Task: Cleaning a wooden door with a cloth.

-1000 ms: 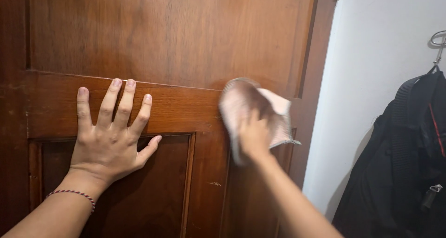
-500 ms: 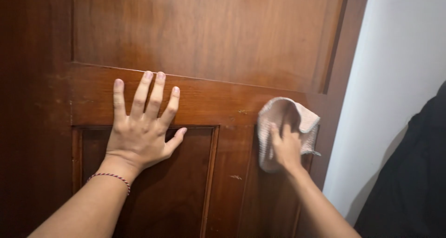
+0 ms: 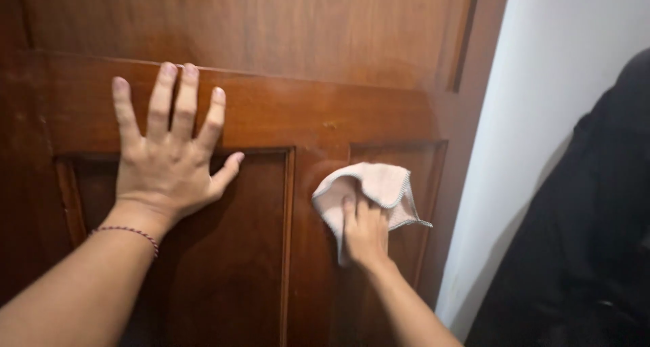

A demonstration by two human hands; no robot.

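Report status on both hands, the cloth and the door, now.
Left hand flat on brown wooden door, fingers spread. Right hand pressing pale cloth against lower right panel. Dark garment hangs right, apart from the cloth.

White wall point(image 3: 535, 103) right of the door, dark garment point(image 3: 582, 252) hanging against it.

Open door panel point(image 3: 250, 252) between left hand point(image 3: 166, 167) and cloth point(image 3: 369, 188); right side hemmed by white wall point(image 3: 542, 83), dark hanging garment point(image 3: 589, 232).
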